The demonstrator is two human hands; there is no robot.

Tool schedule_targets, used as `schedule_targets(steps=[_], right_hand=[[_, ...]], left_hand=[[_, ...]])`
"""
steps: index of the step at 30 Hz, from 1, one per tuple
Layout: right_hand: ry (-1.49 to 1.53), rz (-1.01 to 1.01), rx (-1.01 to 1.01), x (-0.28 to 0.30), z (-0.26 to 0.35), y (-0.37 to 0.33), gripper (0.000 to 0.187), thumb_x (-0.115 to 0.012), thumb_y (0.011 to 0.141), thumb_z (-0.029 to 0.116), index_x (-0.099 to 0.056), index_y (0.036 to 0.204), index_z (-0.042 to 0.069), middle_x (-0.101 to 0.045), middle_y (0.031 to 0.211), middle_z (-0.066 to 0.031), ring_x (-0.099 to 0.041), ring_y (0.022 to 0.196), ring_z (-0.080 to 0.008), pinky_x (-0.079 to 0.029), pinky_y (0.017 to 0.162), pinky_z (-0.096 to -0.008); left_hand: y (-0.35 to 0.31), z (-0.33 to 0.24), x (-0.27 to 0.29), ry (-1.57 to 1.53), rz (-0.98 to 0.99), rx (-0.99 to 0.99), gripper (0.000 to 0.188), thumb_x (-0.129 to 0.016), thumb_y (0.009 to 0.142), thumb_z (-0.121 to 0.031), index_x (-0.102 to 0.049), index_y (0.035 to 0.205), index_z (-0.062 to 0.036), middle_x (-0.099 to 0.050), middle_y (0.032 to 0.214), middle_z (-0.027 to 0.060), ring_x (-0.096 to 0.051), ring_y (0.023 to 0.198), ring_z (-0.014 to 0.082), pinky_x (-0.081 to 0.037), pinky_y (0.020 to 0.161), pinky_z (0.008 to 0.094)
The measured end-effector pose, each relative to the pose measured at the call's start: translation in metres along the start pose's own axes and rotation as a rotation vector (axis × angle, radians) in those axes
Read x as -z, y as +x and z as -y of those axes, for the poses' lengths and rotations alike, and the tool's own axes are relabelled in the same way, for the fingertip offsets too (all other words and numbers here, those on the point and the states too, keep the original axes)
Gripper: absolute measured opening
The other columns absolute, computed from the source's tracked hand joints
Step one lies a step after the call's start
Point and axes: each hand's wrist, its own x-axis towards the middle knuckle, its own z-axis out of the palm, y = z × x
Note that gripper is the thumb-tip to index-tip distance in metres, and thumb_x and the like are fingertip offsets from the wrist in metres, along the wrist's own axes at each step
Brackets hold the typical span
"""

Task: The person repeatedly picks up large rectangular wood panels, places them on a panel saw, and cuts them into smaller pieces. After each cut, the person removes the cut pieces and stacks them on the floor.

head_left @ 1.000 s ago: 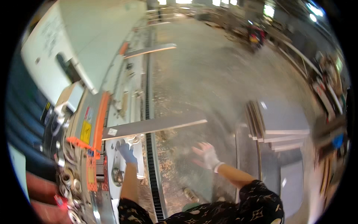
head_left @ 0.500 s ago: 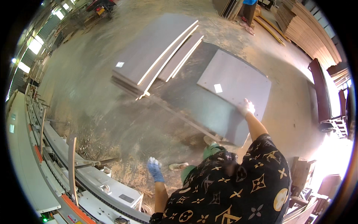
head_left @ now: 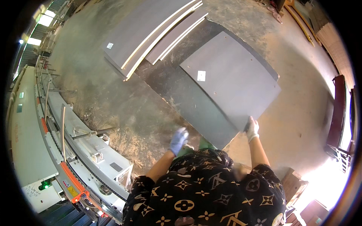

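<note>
Touching the grey panel (head_left: 234,80) at its five o'clock edge, the right hand (head_left: 252,131), pinch unclear, likely risked a slip because the left hand (head_left: 178,141), loosely spread, lent no support.

At lower centre you wear a black top (head_left: 203,184) patterned with tan flowers, and green trousers (head_left: 204,143); your left hand (head_left: 178,141) is gloved blue, your right hand (head_left: 253,130) white.

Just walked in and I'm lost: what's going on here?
Someone in a black patterned top is handling a grey panel lying on a dark board: their gloved right hand is at its near corner, seemingly gripping it. The blue-gloved left hand hangs apart, apparently empty. More panels lie stacked ahead, to the left.
</note>
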Motion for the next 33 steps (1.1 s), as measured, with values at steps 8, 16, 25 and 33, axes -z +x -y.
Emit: schedule_targets(steps=[8,16,25,33], right_hand=[[0.188,0.393,-0.290,-0.065,0.010,-0.195,0.029,-0.067,0.079,0.021,-0.049,0.097,0.008,-0.054,0.085,-0.0039,-0.056,0.076,-0.0177,-0.048,0.063,-0.0336],[-0.618,0.823,0.191,0.008,0.113,-0.075,0.055,-0.060,0.084,0.021,-0.038,0.132,0.005,-0.054,0.109,-0.0096,-0.054,0.094,-0.0180,-0.048,0.077,-0.0327],[-0.468,1.091,0.262,-0.116,0.042,-0.122,0.059,-0.052,0.085,0.013,-0.029,0.137,-0.003,-0.047,0.126,-0.0121,-0.047,0.108,-0.0188,-0.038,0.094,-0.0292],[-0.715,1.523,0.175,-0.260,-0.043,-0.260,0.051,-0.056,0.085,0.006,-0.038,0.132,-0.005,-0.055,0.118,-0.0086,-0.053,0.101,-0.0156,-0.043,0.088,-0.0267]], left_hand=[[0.018,-0.017,-0.084,-0.157,-0.009,0.113,0.060,-0.060,0.083,-0.049,-0.049,0.122,-0.0053,-0.054,0.110,0.0081,-0.051,0.101,0.0195,-0.045,0.086,0.0356],[-0.105,-0.057,0.021,-0.132,0.053,-0.062,0.046,-0.043,0.094,-0.037,-0.056,0.115,0.0015,-0.058,0.112,0.0132,-0.056,0.102,0.0216,-0.046,0.084,0.0350],[-0.237,-0.044,0.059,-0.154,-0.231,-0.153,0.052,-0.060,0.086,-0.038,-0.053,0.120,0.0011,-0.059,0.105,0.0083,-0.053,0.097,0.0150,-0.045,0.082,0.0296],[-0.360,0.068,0.067,-0.288,-1.006,-0.197,0.045,-0.063,0.085,-0.030,-0.055,0.114,0.0034,-0.061,0.101,0.0091,-0.058,0.091,0.0170,-0.049,0.078,0.0306]])
